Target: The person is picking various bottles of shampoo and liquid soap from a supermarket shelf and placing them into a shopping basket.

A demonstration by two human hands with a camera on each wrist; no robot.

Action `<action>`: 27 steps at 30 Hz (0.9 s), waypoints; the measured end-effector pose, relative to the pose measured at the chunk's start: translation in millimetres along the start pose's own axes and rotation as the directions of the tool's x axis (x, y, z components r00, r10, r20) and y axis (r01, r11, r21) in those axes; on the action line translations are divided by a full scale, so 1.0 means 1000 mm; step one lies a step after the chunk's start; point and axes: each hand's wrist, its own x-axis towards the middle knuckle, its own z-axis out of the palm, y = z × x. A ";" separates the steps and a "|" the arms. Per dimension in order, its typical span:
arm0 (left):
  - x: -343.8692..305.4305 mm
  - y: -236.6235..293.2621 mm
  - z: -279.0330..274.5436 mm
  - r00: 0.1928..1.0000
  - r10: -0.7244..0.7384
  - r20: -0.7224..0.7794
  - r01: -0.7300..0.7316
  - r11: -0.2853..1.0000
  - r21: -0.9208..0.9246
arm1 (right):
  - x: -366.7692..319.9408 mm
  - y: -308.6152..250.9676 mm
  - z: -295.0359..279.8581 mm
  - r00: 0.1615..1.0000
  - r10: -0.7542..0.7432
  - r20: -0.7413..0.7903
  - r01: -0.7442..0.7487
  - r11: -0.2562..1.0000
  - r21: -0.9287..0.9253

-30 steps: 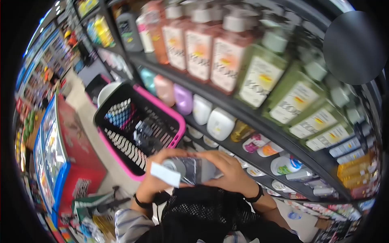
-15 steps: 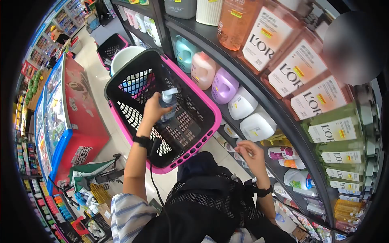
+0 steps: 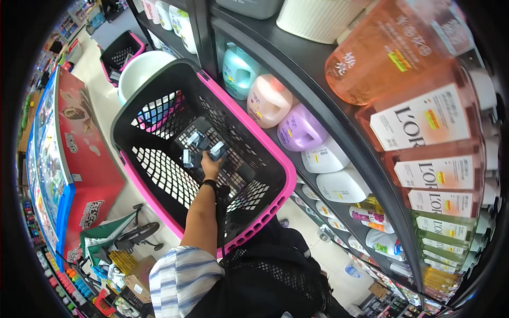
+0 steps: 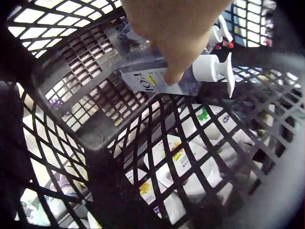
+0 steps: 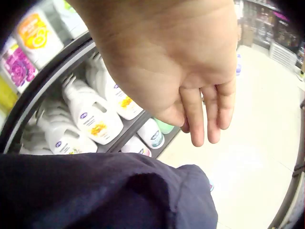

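In the head view my left hand (image 3: pixel 211 165) reaches deep into a black shopping basket (image 3: pixel 289 175) with a pink rim. It grips a clear bluish pump bottle (image 4: pixel 152 80) with a white pump head. The left wrist view shows fingers lying across the bottle's labelled side, with the bottle tilted near the basket's floor. Two more pump bottles (image 3: pixel 197 140) stand close beside it in the basket. My right hand (image 5: pixel 176 57) hangs with loose fingers, holding nothing, near a shelf of white jugs (image 5: pixel 90 117); the head view does not include it.
Along the right runs a dark shelf with pink and green pump bottles (image 3: pixel 432 122) above and pastel detergent jugs (image 3: pixel 269 100) below. A red freezer (image 3: pixel 90 159) stands to the left. Beyond the basket are a white tub (image 3: pixel 139 74) and another basket (image 3: pixel 121 53).
Both hands were on the bottle at first. The right hand let go and dropped out of the head view, while the left carried the bottle over and down into the basket.
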 end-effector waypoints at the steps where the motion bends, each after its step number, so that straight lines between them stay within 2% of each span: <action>1: 0.004 -0.005 0.006 0.999 -0.007 -0.033 0.006 1.000 -0.009 | -0.011 0.011 0.020 0.965 0.261 0.026 -0.243 0.853 0.461; 2: 0.009 -0.005 0.007 0.997 -0.078 -0.002 0.077 0.996 -0.053 | -0.034 -0.012 0.011 0.961 0.275 0.024 -0.255 0.849 0.462; 3: 0.012 -0.008 0.011 0.997 -0.079 0.011 0.079 0.996 -0.049 | -0.038 -0.044 0.011 0.964 0.265 0.011 -0.242 0.860 0.449; 4: 0.015 -0.013 0.017 0.995 -0.073 -0.062 0.072 0.997 -0.020 | -0.033 -0.082 0.011 0.967 0.253 -0.003 -0.227 0.871 0.435; 5: 0.017 -0.014 0.021 0.989 -0.064 -0.135 0.065 0.998 0.008 | -0.036 -0.098 0.009 0.971 0.239 -0.017 -0.210 0.883 0.421; 6: 0.019 -0.017 0.025 0.982 -0.124 -0.141 0.116 0.991 -0.065 | -0.036 -0.116 0.007 0.974 0.224 -0.031 -0.192 0.894 0.405; 7: 0.020 -0.020 0.029 0.974 -0.127 -0.187 0.120 0.992 -0.044 | -0.034 -0.135 0.005 0.977 0.208 -0.046 -0.173 0.904 0.392; 9: 0.027 -0.043 0.037 0.983 -0.173 -0.068 0.162 0.976 -0.143 | -0.035 -0.163 0.002 0.982 0.170 -0.078 -0.131 0.922 0.363; 11: 0.019 -0.020 0.023 0.966 -0.255 -0.052 0.245 0.958 -0.151 | -0.036 -0.174 -0.003 0.986 0.127 -0.105 -0.086 0.941 0.328; 12: 0.017 -0.005 0.016 0.933 -0.361 -0.007 0.353 0.916 -0.191 | -0.034 -0.181 -0.002 0.988 0.102 -0.117 -0.062 0.949 0.310; 13: 0.017 -0.009 0.019 0.935 -0.356 -0.007 0.348 0.918 -0.191 | -0.035 -0.185 -0.003 0.988 0.101 -0.118 -0.059 0.948 0.314; 15: 0.025 -0.028 0.028 0.898 -0.439 -0.043 0.426 0.888 -0.172 | -0.032 -0.181 -0.005 0.974 0.209 -0.089 -0.146 0.877 0.457; 17: 0.032 -0.042 0.031 0.909 -0.417 -0.001 0.411 0.898 -0.158 | -0.030 -0.179 -0.006 0.979 0.190 -0.071 -0.135 0.872 0.471; 19: 0.041 -0.055 0.034 0.763 -0.551 0.338 0.631 0.747 -0.209 | -0.028 -0.176 -0.006 0.986 0.130 -0.103 -0.086 0.933 0.350; 20: 0.035 -0.046 0.029 0.772 -0.541 0.335 0.621 0.754 -0.213 | -0.023 -0.175 -0.005 0.989 0.099 -0.109 -0.054 0.932 0.358; 22: 0.014 -0.019 0.020 0.650 -0.565 0.509 0.759 0.447 -0.474 | -0.013 -0.171 -0.002 0.993 0.026 -0.115 0.014 0.944 0.329; 23: 0.016 -0.026 0.036 0.648 -0.590 0.481 0.751 0.391 -0.532 | -0.007 -0.170 -0.002 0.992 -0.039 -0.124 0.074 0.953 0.293; 25: 0.019 -0.011 0.033 0.697 -0.343 0.630 0.717 0.294 -0.632 | 0.006 -0.168 -0.006 0.986 -0.071 -0.151 0.118 0.936 0.331; 26: 0.037 -0.012 0.041 0.707 -0.161 0.689 0.706 0.232 -0.670 | 0.014 -0.164 -0.008 0.979 -0.140 -0.145 0.176 0.946 0.273; 27: 0.033 0.015 0.029 0.814 -0.048 0.579 0.553 0.369 -0.747 | 0.019 -0.160 -0.013 0.968 -0.201 -0.149 0.230 0.949 0.216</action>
